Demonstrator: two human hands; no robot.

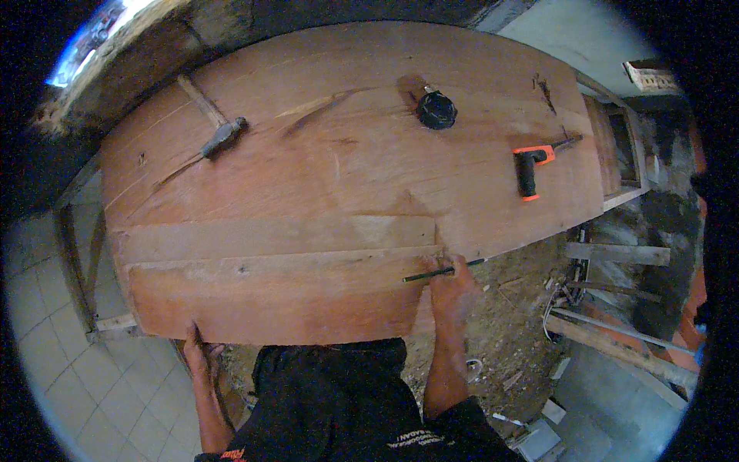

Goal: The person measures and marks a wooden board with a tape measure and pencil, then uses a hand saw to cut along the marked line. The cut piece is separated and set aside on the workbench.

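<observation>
A reddish plywood strip (285, 300) and a paler, narrower wood piece (285, 239) lie on the large plywood sheet (346, 154). At the strip's near left edge, my left hand (198, 350) grips it, thumb on top. My right hand (450, 289) is at the strip's right end, closed on a dark thin pencil-like stick (419, 275) held roughly horizontal. Farther back lie a hammer (223, 137) at the left, a round black object (436, 109) in the middle and a black-and-orange handsaw (527, 173) at the right.
The sheet rests on a timber frame (73, 254). A concrete ledge (154, 54) runs behind it. Loose timber (612, 354) and a plank (616, 254) stand out at the right. Below are floor tiles (85, 385) and dirt with rubble (508, 308).
</observation>
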